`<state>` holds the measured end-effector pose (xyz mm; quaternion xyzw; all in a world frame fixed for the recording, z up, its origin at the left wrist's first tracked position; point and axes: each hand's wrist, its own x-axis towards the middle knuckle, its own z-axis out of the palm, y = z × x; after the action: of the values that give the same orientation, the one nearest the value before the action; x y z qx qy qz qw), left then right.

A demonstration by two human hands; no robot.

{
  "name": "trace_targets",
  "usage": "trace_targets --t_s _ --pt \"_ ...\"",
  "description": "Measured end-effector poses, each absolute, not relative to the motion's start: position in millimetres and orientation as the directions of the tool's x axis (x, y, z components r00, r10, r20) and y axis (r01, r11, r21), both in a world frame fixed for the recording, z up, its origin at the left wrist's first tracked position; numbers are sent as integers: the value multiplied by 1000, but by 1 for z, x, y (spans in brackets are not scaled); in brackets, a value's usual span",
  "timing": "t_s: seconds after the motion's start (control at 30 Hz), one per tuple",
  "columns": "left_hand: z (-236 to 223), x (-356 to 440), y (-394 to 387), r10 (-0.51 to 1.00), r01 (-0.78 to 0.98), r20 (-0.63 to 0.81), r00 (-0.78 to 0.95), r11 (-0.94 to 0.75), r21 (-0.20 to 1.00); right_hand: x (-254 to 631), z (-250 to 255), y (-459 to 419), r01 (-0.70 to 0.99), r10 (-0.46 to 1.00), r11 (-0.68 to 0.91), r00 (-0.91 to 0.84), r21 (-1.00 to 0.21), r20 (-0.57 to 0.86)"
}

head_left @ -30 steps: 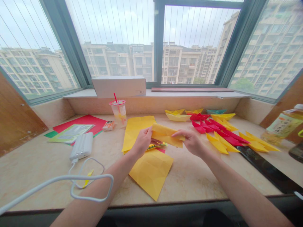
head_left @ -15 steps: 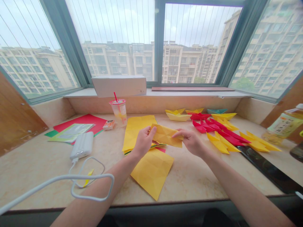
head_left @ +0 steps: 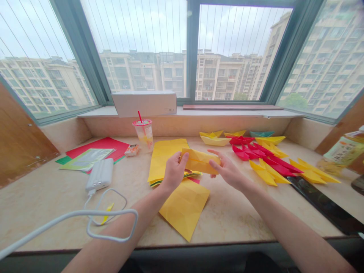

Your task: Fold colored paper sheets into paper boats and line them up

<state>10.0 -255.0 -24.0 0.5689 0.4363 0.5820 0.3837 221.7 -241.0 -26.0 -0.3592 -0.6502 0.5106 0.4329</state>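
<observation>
Both my hands hold a folded yellow paper [head_left: 200, 162] a little above the stone counter. My left hand [head_left: 174, 171] pinches its left end, thumb on top. My right hand [head_left: 227, 170] grips its right end with the fingers curled behind it. Below them lies a creased yellow sheet [head_left: 184, 207], and behind them a stack of yellow sheets [head_left: 165, 155] with other colours underneath.
Folded red and yellow paper boats [head_left: 264, 157] spread to the right, beside a black phone [head_left: 324, 206] and a bottle [head_left: 341, 151]. A drink cup with a straw [head_left: 143, 134], red and green sheets [head_left: 93, 153], a white power bank [head_left: 99, 174] with cable and a white box [head_left: 144, 103] sit left.
The folded yellow paper has been drawn in narrower between my hands, and my right hand has shifted slightly left along it. Nothing else has moved.
</observation>
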Motion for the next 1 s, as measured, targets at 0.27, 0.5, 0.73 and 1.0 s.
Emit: trace_targets --t_s 0.27,0.5,0.73,1.0 --pt "-18 14 -259 962 -58 271 16 -270 961 227 -25 -232 -117 958 195 -191 -974 215" --pt "-20 17 -262 966 -70 240 100 -234 970 236 -30 -224 -143 963 214 -132 -966 233" --pt "-23 17 -260 966 -58 135 220 -125 991 236 -25 -224 -50 950 310 49 -949 307" --pt "-17 8 -264 833 16 36 552 -54 998 246 -28 -219 73 935 353 -50 -933 350"
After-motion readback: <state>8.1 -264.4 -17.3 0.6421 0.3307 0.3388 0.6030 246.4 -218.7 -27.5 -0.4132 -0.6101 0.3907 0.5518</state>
